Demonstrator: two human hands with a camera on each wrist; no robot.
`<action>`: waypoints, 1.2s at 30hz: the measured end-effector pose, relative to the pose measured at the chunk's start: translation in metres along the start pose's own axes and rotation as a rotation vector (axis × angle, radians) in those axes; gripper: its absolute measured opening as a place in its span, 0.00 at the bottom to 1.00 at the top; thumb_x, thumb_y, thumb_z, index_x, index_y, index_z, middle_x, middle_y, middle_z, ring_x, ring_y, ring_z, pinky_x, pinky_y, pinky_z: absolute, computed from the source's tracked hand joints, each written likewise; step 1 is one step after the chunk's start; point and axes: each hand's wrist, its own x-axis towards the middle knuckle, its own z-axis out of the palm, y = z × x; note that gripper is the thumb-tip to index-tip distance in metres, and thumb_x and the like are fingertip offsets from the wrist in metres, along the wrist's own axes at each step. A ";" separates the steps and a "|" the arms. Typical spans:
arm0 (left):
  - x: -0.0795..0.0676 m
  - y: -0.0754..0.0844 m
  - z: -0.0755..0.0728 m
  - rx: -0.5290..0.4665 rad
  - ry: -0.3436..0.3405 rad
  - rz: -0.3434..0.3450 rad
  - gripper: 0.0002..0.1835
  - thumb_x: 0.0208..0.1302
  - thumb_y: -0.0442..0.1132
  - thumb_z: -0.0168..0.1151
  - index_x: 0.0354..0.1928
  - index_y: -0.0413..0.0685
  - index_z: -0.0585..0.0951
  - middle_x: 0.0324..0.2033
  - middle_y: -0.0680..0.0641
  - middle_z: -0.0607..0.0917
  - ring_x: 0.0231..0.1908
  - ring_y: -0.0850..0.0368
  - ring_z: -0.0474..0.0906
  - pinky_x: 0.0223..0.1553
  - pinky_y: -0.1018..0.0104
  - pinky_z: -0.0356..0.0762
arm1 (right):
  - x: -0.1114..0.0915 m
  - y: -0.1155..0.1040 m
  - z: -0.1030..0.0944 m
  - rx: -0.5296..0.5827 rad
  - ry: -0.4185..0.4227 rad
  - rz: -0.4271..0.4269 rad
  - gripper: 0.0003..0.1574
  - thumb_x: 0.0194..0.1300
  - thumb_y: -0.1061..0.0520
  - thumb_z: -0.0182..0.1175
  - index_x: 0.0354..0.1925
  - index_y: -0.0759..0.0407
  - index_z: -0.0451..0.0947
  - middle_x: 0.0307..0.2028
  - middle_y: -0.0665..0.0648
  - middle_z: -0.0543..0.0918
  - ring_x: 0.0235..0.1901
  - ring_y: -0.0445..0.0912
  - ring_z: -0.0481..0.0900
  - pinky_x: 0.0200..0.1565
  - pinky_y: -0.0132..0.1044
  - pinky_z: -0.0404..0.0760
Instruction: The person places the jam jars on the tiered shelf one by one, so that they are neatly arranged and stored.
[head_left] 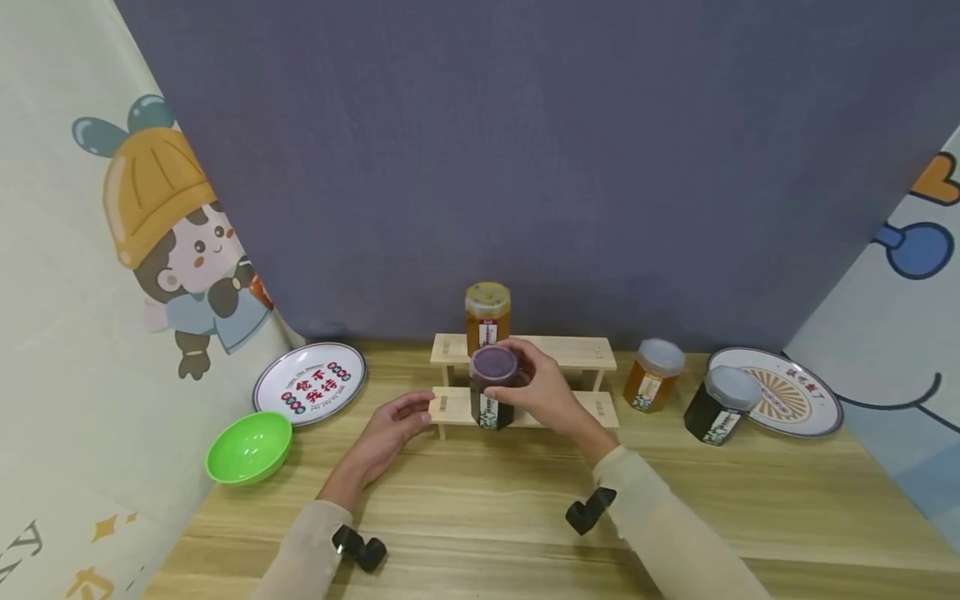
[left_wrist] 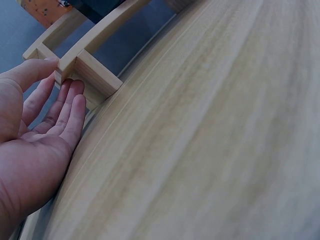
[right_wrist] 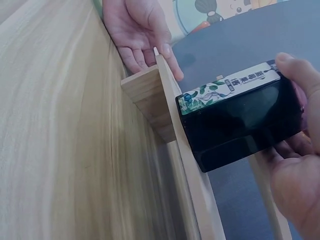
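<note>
My right hand (head_left: 547, 394) grips a dark hexagonal jar (head_left: 489, 400) with a purple lid, thumb and fingers around its upper part. In the right wrist view, the jar's (right_wrist: 240, 117) base meets the lower board of a two-step wooden stand (head_left: 450, 407). My left hand (head_left: 387, 435) is at the left end of that lower board. The left wrist view shows the left thumb and fingertips (left_wrist: 75, 89) pinching the board's corner. A yellow-lidded amber jar (head_left: 487, 321) stands on the upper board, behind the dark jar.
Right of the stand are an amber jar (head_left: 654, 375) and a dark jar (head_left: 722, 406), both with whitish lids. A patterned plate (head_left: 813, 400) lies behind the dark one. To the left are a plate with red writing (head_left: 310, 383) and a green bowl (head_left: 249, 448). A dark panel (head_left: 540, 167) rises behind.
</note>
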 end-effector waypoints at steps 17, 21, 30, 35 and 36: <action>0.000 0.000 0.002 0.001 0.014 -0.003 0.27 0.73 0.30 0.60 0.71 0.33 0.70 0.58 0.44 0.79 0.57 0.59 0.78 0.62 0.66 0.82 | -0.012 0.001 0.001 0.036 0.053 0.000 0.50 0.58 0.59 0.77 0.74 0.55 0.65 0.65 0.61 0.76 0.66 0.56 0.77 0.68 0.46 0.80; 0.000 0.001 0.002 0.004 0.015 0.000 0.27 0.73 0.30 0.60 0.71 0.33 0.69 0.59 0.43 0.78 0.57 0.59 0.78 0.62 0.66 0.82 | -0.017 0.001 0.003 0.026 0.108 -0.018 0.46 0.58 0.59 0.78 0.70 0.56 0.69 0.63 0.60 0.78 0.62 0.55 0.80 0.63 0.40 0.84; 0.000 0.000 0.000 -0.003 0.010 0.002 0.27 0.73 0.31 0.60 0.71 0.33 0.69 0.59 0.44 0.79 0.57 0.59 0.78 0.62 0.65 0.82 | -0.017 0.003 0.006 0.046 0.135 -0.002 0.42 0.58 0.57 0.78 0.67 0.53 0.72 0.62 0.59 0.79 0.62 0.53 0.80 0.62 0.38 0.84; 0.001 -0.001 0.000 0.001 0.006 0.003 0.27 0.73 0.31 0.60 0.71 0.33 0.69 0.58 0.45 0.79 0.57 0.60 0.78 0.63 0.65 0.82 | -0.014 0.004 0.006 0.060 0.118 -0.006 0.41 0.60 0.58 0.76 0.68 0.54 0.71 0.62 0.60 0.79 0.63 0.53 0.79 0.64 0.37 0.83; 0.000 -0.001 0.000 0.000 0.006 0.003 0.27 0.73 0.31 0.60 0.71 0.33 0.69 0.58 0.45 0.79 0.57 0.59 0.78 0.63 0.65 0.82 | -0.014 0.004 0.006 0.061 0.115 -0.007 0.41 0.60 0.58 0.76 0.69 0.54 0.71 0.63 0.60 0.79 0.63 0.53 0.79 0.64 0.37 0.83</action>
